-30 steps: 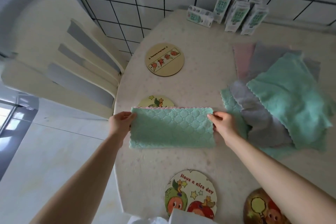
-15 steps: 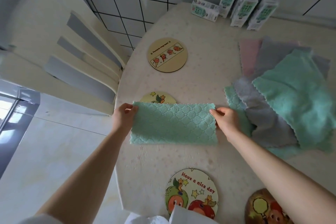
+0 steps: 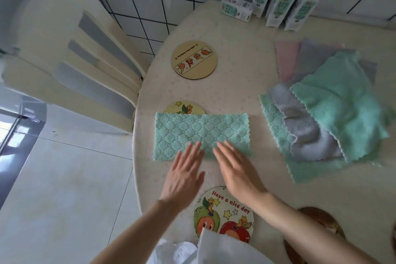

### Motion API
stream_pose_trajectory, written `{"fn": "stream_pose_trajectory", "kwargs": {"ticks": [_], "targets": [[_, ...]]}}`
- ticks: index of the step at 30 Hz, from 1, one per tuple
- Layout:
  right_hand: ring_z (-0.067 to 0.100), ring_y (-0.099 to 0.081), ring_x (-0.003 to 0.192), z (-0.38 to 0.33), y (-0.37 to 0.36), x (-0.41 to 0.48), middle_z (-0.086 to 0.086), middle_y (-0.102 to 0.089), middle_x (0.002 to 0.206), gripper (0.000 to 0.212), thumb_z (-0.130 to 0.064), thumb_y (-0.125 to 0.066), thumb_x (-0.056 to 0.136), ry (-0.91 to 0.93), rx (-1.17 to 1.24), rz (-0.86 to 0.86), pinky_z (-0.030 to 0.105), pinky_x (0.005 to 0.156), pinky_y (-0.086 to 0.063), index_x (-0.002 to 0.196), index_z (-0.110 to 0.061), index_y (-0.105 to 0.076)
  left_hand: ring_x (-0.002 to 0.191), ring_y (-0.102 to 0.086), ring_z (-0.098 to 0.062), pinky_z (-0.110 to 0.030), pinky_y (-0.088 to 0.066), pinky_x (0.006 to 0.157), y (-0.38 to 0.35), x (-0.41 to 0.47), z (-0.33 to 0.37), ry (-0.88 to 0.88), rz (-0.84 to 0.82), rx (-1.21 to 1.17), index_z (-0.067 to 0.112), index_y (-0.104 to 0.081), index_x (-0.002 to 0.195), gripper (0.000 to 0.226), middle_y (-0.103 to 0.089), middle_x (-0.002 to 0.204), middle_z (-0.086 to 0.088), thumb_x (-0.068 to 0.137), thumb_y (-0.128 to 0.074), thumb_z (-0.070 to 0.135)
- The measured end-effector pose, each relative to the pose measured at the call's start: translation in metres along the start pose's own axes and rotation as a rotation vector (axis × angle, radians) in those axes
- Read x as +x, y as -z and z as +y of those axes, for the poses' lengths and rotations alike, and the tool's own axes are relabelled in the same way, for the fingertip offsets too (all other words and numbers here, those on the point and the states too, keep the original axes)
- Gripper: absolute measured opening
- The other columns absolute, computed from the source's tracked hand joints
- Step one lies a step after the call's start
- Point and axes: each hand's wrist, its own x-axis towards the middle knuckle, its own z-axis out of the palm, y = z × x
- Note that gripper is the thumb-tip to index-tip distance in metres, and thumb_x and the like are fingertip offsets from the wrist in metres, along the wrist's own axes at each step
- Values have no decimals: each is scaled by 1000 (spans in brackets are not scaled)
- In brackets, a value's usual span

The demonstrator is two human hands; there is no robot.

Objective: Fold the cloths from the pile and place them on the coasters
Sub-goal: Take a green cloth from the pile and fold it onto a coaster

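Observation:
A mint-green quilted cloth, folded into a long strip, lies flat on the table and covers most of a small coaster. My left hand and my right hand lie flat with fingers spread, fingertips on the strip's near edge at its middle. A pile of green, grey and pink cloths spreads out to the right. A tan round coaster sits farther back. A "Have a nice day" coaster lies near me, and a dark brown coaster shows under my right forearm.
Several white-and-green cartons stand at the table's far edge by the tiled wall. A cream slatted chair stands left of the table. White fabric shows at the bottom edge. The floor lies to the left.
Both hands let go of the strip's two ends and came to its near edge at the middle, flat and open. The cloth now rests on the table.

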Motion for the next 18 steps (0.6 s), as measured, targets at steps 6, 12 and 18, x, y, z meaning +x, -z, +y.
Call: {"fn": "stream_pose_trajectory", "kwargs": {"ticks": [6,12,18], "targets": [[26,-18,143,8,-13,-15,6,-22,155,78,13,-33,73,37,-141,-81,41,114,-20,146,-14,-29,147,-2,-21,-55,-2,114,-16,-13,-7,8,-128,182,18,-15,151,63,-6,160,-2,96,-27,47],[27,-50,125,42,10,-33,13,-50,137,83,13,-76,59,18,-208,-113,38,107,-36,135,-3,-47,147,-2,-18,-57,-1,116,-5,-49,-42,228,-58,147,19,-5,152,68,-4,160,2,95,-27,49],[26,-56,96,41,18,-9,11,-57,109,63,10,-77,55,76,-315,-147,37,80,-53,113,-1,-55,146,-10,-17,-55,-5,116,-2,-51,-47,278,-22,124,17,-14,151,66,-14,158,1,94,-27,47]]}}
